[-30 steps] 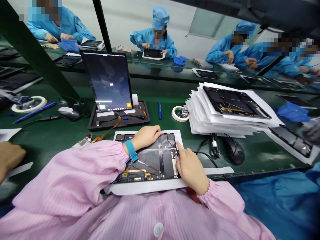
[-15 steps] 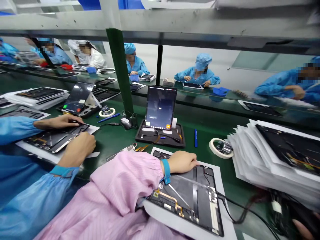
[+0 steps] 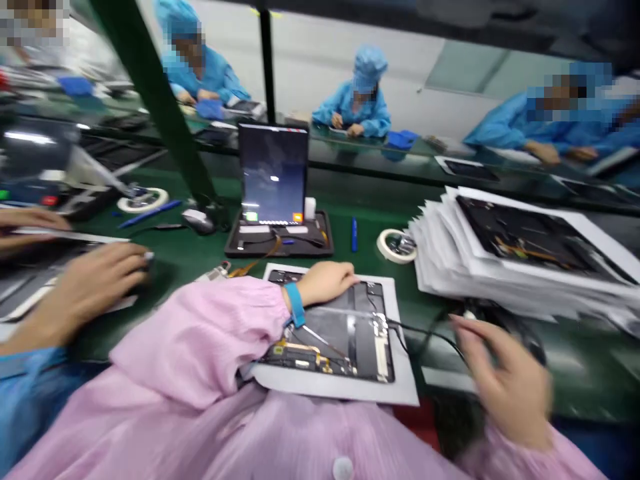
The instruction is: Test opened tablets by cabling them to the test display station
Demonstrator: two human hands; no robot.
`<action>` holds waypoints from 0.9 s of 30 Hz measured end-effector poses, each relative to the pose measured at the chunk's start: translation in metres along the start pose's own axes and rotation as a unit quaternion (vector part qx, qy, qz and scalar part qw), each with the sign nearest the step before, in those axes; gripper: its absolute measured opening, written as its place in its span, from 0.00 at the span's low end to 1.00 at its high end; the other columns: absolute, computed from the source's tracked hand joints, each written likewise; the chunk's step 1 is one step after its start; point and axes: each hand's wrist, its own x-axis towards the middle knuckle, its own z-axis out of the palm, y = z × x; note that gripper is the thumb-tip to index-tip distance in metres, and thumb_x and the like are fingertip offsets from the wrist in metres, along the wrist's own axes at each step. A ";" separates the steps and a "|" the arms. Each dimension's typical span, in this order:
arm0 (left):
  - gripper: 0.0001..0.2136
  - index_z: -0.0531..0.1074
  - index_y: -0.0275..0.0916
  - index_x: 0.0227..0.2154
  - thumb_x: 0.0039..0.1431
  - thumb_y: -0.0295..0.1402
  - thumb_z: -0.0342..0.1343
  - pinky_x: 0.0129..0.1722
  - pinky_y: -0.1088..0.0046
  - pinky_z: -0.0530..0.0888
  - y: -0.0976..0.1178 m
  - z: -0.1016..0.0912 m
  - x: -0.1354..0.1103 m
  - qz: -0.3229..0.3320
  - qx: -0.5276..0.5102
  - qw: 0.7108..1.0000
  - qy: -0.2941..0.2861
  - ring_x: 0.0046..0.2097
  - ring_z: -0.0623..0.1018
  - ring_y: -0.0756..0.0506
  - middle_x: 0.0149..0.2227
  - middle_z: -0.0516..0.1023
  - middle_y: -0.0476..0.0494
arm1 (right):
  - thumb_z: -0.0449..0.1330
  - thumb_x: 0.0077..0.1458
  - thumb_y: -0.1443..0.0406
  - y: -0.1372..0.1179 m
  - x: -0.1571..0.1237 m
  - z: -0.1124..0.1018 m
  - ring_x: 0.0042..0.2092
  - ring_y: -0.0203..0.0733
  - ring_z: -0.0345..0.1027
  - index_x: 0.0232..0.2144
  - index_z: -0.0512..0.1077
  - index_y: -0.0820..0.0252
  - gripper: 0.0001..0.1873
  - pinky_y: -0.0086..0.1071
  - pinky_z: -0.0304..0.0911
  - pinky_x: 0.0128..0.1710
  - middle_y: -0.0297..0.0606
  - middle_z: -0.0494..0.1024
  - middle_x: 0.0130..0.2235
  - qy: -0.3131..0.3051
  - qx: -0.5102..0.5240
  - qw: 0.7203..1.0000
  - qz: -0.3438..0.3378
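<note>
Tablet: the opened tablet (image 3: 330, 333) lies flat on a white sheet (image 3: 340, 389) on the bench (image 3: 570, 380), in front of the person.
Left hand: the left hand (image 3: 327, 283) rests on the tablet's far edge; whether its grip pinches anything cannot be told.
Right hand: the right hand (image 3: 510, 380) is near the black cable (image 3: 425, 330), apart from the tablet; its grip is too blurred to read.
Cable risk: a snag by the right hand could tug the cable at the tablet's side (inner parts lie bare there) or probably skew the sheet.
Since one second ago: the right hand has left the tablet's right edge; the left hand stays.
</note>
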 end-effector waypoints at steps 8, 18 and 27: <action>0.16 0.70 0.40 0.33 0.64 0.45 0.42 0.29 0.73 0.62 -0.005 0.000 0.000 0.002 -0.025 0.999 -0.022 0.33 0.74 0.46 0.31 0.77 0.47 | 0.54 0.57 0.49 -0.004 0.023 0.053 0.19 0.31 0.50 0.27 0.66 0.60 0.20 0.24 0.45 0.18 0.26 0.59 0.17 -0.408 0.247 0.858 0.189; 0.15 0.71 0.40 0.34 0.63 0.44 0.44 0.29 0.74 0.63 -0.001 -0.004 0.001 -0.026 -0.011 0.999 -0.041 0.34 0.74 0.45 0.32 0.77 0.46 | 0.56 0.57 0.49 0.008 0.011 0.021 0.30 0.38 0.69 0.39 0.69 0.58 0.19 0.27 0.62 0.23 0.38 0.74 0.30 -0.154 0.455 0.827 0.292; 0.15 0.71 0.40 0.34 0.64 0.43 0.44 0.29 0.74 0.62 -0.001 -0.004 0.001 -0.020 -0.009 0.999 -0.043 0.33 0.74 0.45 0.32 0.77 0.47 | 0.56 0.59 0.59 0.001 -0.011 0.059 0.29 0.36 0.64 0.41 0.69 0.57 0.11 0.29 0.59 0.29 0.33 0.70 0.28 -0.207 0.244 0.930 0.184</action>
